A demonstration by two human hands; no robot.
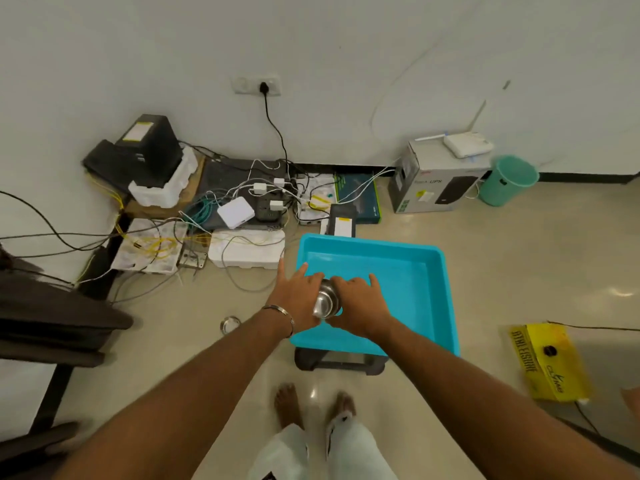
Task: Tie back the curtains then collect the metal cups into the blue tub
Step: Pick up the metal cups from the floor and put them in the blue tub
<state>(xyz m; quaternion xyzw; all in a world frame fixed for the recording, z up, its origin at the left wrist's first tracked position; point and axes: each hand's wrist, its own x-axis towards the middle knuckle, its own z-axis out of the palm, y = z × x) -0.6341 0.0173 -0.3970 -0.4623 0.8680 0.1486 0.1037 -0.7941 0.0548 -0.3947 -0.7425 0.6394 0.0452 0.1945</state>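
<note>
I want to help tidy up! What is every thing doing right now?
left hand: pressed on the metal cups, fingers spread
right hand: pressed on the cups' other side
metal cups: stacked, held over the tub
blue tub: open, nothing resting inside
small metal cup: on the floor, upright
green bin: upright

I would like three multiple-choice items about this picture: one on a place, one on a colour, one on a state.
1. Where is the loose metal cup?
A. on the floor, left of the blue tub
B. inside the tub
C. on the cardboard box

2. What colour is the bin by the wall?
A. red
B. green
C. black

3. What are the hands doing?
A. hanging empty
B. holding a cable
C. holding metal cups over the tub

Answers: 1 A, it lies on the floor beside the tub. 2 B, it is green. 3 C, left hand and right hand press the cups between them.
</note>
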